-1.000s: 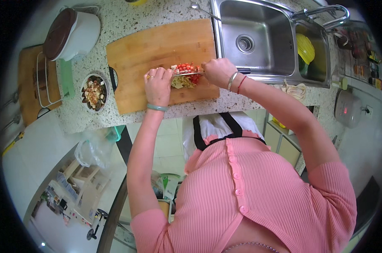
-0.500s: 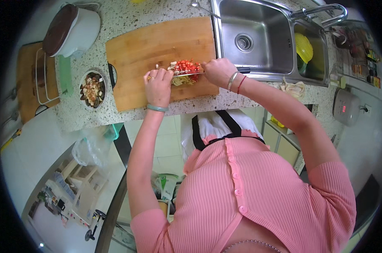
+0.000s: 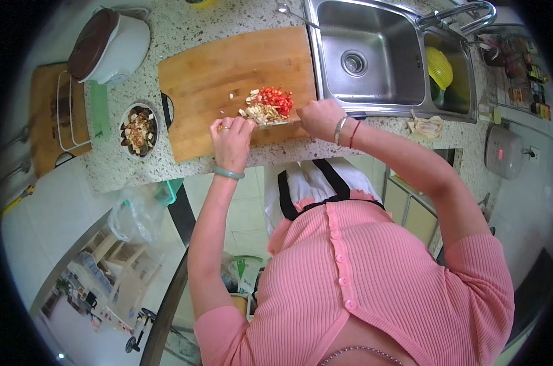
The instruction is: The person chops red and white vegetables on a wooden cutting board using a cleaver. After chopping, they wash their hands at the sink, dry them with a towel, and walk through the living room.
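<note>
In the head view, the right hand (image 3: 323, 121) is wrapped tight around the handle of a knife (image 3: 275, 124). The left hand (image 3: 232, 146) has its fingers close together at the knife's left end; I cannot tell if they pinch it. The knife lies sideways between both hands, near the close edge of a wooden board (image 3: 227, 67). Just on its far side are little red pieces (image 3: 275, 97) and pale pieces (image 3: 261, 114), piled together on the board. Left of the board is a white bowl (image 3: 124, 113) full of food. A white pot (image 3: 125, 49) stands farther away on the left. A shiny sink (image 3: 380, 67) is on the right.
</note>
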Motion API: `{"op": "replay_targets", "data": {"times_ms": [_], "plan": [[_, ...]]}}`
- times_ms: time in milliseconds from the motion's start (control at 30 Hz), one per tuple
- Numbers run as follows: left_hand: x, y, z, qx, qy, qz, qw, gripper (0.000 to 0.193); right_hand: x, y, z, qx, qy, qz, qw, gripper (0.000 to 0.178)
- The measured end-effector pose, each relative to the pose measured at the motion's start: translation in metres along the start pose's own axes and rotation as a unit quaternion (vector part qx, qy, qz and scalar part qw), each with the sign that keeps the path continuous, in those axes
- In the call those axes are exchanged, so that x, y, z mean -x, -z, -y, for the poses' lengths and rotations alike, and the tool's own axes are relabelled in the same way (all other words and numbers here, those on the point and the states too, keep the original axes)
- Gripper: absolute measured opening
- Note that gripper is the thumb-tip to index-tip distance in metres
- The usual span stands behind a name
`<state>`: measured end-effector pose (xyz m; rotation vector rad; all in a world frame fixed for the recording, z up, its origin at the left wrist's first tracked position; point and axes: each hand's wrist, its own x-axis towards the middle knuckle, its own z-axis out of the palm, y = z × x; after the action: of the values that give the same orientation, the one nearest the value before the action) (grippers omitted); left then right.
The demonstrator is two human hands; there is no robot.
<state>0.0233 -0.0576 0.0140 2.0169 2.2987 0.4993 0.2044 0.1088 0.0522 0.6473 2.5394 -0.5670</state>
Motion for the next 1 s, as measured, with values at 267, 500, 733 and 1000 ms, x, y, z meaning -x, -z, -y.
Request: {"op": "replay_targets", "data": {"times_ms": [267,500,733,1000], "plan": [[-0.028,0.006,0.011,0.013,0.013,-0.061,0.998,0.005,-0.014,0.042,0.007,0.044,0.014,-0.009,0.999,0.017],[-0.025,-0.02,0.007,-0.037,0.009,-0.052,0.998,0.006,-0.016,0.001,-0.007,-0.005,-0.031,-0.04,0.999,0.018],[-0.04,0.008,0.014,0.009,0.019,-0.05,0.999,0.008,-0.016,0.049,0.005,0.014,0.001,-0.014,1.0,0.015],[-0.041,-0.017,0.017,-0.029,-0.005,-0.05,0.998,0.007,-0.033,0.017,-0.015,0.003,-0.004,-0.04,0.999,0.018]]}}
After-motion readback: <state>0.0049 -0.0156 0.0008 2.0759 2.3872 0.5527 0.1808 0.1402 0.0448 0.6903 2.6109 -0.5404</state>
